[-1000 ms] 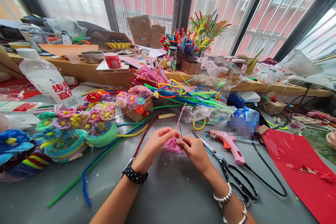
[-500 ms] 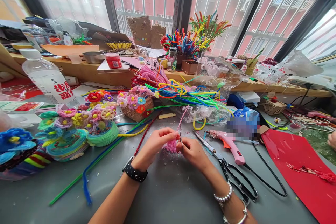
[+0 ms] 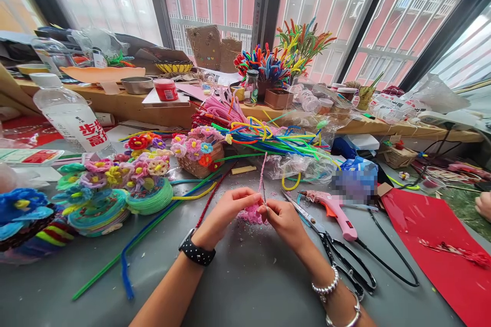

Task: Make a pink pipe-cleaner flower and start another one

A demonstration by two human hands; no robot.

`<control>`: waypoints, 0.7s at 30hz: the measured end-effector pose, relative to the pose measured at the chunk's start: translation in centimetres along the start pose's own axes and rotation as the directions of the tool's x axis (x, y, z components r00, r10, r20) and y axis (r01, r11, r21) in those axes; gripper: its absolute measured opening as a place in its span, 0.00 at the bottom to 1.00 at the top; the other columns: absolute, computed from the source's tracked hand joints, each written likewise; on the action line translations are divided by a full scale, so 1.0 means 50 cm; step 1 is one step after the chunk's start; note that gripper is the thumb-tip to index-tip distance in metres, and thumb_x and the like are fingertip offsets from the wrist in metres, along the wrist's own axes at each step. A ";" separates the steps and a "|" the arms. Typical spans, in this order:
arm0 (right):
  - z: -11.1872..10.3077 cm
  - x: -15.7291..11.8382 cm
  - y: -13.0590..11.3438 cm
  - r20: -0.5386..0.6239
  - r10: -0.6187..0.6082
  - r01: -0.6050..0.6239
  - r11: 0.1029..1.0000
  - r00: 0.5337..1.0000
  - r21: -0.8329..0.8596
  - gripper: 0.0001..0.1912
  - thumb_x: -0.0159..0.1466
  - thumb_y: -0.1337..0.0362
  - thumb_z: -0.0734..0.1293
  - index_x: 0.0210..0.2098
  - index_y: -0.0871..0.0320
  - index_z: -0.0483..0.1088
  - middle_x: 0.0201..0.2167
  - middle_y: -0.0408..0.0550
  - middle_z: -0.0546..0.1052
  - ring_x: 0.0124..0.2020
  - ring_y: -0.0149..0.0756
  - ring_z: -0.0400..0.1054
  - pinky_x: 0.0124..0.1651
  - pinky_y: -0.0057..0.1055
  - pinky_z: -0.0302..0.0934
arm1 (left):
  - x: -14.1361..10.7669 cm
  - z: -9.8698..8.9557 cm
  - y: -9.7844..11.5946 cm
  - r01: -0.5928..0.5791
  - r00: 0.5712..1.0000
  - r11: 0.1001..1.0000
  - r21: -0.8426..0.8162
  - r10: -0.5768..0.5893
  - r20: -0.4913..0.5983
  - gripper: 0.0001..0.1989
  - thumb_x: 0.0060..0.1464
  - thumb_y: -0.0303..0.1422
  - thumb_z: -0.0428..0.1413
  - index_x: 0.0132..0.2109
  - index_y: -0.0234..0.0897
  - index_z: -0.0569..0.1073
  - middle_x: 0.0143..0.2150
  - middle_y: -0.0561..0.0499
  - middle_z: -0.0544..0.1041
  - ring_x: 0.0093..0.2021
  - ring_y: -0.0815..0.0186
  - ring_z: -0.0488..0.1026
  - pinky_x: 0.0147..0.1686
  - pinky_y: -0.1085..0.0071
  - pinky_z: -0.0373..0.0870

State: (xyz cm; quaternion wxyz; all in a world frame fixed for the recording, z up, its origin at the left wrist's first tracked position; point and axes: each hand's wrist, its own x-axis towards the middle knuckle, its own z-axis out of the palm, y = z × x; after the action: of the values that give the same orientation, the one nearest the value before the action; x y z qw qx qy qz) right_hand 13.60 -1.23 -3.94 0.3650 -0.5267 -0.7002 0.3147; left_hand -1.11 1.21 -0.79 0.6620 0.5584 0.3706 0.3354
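Note:
My left hand [image 3: 238,207] pinches a thin twisted pink pipe cleaner [image 3: 262,171], which stands upright from between its fingertips. Close beside it, my right hand [image 3: 282,219] is closed on a small dark, thin metal tool [image 3: 264,195], seemingly small scissors, partly hidden by the fingers. Beneath both hands a fluffy pink pile [image 3: 251,213] lies on the grey table [image 3: 245,286], with fine pink bits scattered round it. The fingertips hide where tool and pipe cleaner meet.
Large black-handled scissors [image 3: 345,260] and a pink glue gun [image 3: 333,212] lie right of my hands. Pipe-cleaner flowers [image 3: 149,163] and a water bottle [image 3: 72,117] stand left. Loose pipe cleaners [image 3: 264,135] lie behind. A red sheet [image 3: 441,245] and another person's hand [image 3: 484,204] are far right.
The pink pipe cleaner has swung a little left and stands more upright. The dark tool has tilted between my right fingers. The other person's hand has shifted slightly left.

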 end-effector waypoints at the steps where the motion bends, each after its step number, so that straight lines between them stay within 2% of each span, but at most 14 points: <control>1: 0.001 0.001 0.001 0.019 -0.007 0.007 1.000 1.000 0.020 0.30 0.55 0.41 0.50 0.16 0.60 0.62 0.15 0.41 0.63 0.18 0.27 0.55 0.22 0.24 0.47 | 0.000 -0.001 -0.001 0.001 1.000 1.000 -0.004 -0.001 0.009 0.12 0.46 0.39 0.53 0.24 0.33 0.68 0.23 0.54 0.68 0.26 0.71 0.63 0.30 0.74 0.59; 5: 0.003 0.002 0.003 0.067 -0.031 0.027 0.998 0.997 0.062 0.30 0.55 0.41 0.50 0.17 0.61 0.61 0.15 0.41 0.62 0.19 0.27 0.55 0.22 0.24 0.46 | 0.000 -0.003 -0.004 0.001 1.000 1.000 0.005 -0.001 0.030 0.12 0.46 0.38 0.53 0.25 0.33 0.68 0.23 0.54 0.67 0.26 0.72 0.63 0.29 0.75 0.58; 10: -0.001 0.000 0.001 0.043 -0.018 0.014 0.996 0.999 0.085 0.29 0.56 0.42 0.51 0.16 0.61 0.61 0.16 0.42 0.63 0.20 0.28 0.56 0.24 0.24 0.48 | 0.002 -0.006 -0.005 0.011 1.000 1.000 0.009 -0.011 0.017 0.12 0.46 0.38 0.53 0.25 0.33 0.68 0.23 0.54 0.67 0.27 0.71 0.63 0.30 0.74 0.58; 17: -0.007 0.001 -0.005 0.114 -0.034 0.018 0.990 0.993 0.139 0.31 0.54 0.39 0.51 0.17 0.61 0.61 0.16 0.41 0.60 0.20 0.27 0.52 0.23 0.24 0.47 | -0.002 -0.002 0.001 0.034 0.996 0.999 0.022 -0.036 0.085 0.12 0.46 0.38 0.53 0.25 0.32 0.69 0.24 0.52 0.69 0.27 0.70 0.64 0.30 0.74 0.58; 21: -0.011 0.000 -0.010 0.061 0.017 -0.023 0.994 0.998 0.103 0.30 0.54 0.41 0.53 0.14 0.61 0.60 0.13 0.41 0.60 0.18 0.26 0.52 0.23 0.24 0.47 | -0.003 -0.002 0.003 0.017 0.998 1.000 0.021 -0.018 0.057 0.12 0.45 0.38 0.53 0.24 0.32 0.68 0.23 0.53 0.68 0.27 0.70 0.64 0.30 0.74 0.58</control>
State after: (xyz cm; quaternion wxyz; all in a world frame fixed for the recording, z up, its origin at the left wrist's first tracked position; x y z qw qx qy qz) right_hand 13.83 -1.32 -3.22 0.3674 -0.5044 -0.6883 0.3699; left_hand -1.27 1.16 -0.64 0.6694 0.5712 0.3601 0.3097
